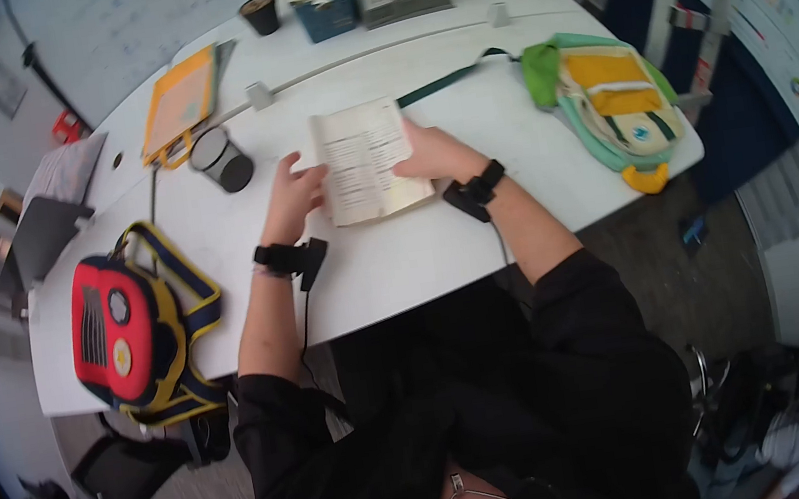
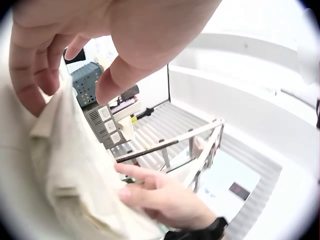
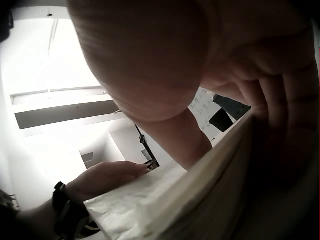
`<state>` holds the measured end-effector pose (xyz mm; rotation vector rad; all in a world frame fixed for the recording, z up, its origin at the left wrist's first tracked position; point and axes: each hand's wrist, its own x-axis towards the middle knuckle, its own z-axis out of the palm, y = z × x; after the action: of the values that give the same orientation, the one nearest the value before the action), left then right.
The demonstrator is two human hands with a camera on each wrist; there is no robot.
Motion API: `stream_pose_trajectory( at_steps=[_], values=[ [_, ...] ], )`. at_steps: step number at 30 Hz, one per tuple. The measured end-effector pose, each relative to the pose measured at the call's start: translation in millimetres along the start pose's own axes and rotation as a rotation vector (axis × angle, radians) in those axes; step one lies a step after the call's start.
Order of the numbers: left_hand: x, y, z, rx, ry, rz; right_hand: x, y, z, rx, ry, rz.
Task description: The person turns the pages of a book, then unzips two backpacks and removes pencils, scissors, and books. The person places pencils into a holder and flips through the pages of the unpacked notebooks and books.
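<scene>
An open book (image 1: 363,163) with printed, yellowed pages is tilted up over the white table. My right hand (image 1: 441,155) grips its right edge, thumb on the page and fingers behind, as the right wrist view shows with the book (image 3: 200,195) between them. At the left edge is my left hand (image 1: 288,204), its fingers loosely bent. In the left wrist view, the fingertips of the left hand (image 2: 95,35) are right at the edge of the book (image 2: 75,165), while the thumb stands apart from the pages.
A red and navy backpack (image 1: 117,327) stands at the table's left, a green and yellow backpack (image 1: 612,100) at the right. A mesh cup (image 1: 221,160), yellow folder (image 1: 178,102), blue basket (image 1: 329,18) and grey organizer (image 1: 407,1) lie beyond the book. Cables hang from both wrists.
</scene>
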<state>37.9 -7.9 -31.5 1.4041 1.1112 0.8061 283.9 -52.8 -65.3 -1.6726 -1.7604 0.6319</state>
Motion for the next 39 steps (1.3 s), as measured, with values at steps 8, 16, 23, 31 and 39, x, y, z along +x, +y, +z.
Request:
stream_pose_trajectory(
  at_steps=[8, 16, 23, 31, 39],
  values=[
    [-35, 45, 35, 0.179, -0.406, 0.214, -59, -34, -42, 0.054, -0.066, 0.200],
    [-76, 103, 89, -0.128, -0.805, 0.342, -183, -21, -81, 1.259, 0.153, 0.003],
    [-41, 83, 205, 0.591, -0.905, 0.629, -309, 27, -119, 0.772, 0.648, 0.278],
    [-36, 66, 374, 0.920, -0.480, 1.385, -408, 40, -120, 0.876, 0.637, 0.496],
    [-15, 65, 424, 0.962, -0.455, 1.364, -436, 27, -143, 1.061, 0.775, 0.433]
  ],
)
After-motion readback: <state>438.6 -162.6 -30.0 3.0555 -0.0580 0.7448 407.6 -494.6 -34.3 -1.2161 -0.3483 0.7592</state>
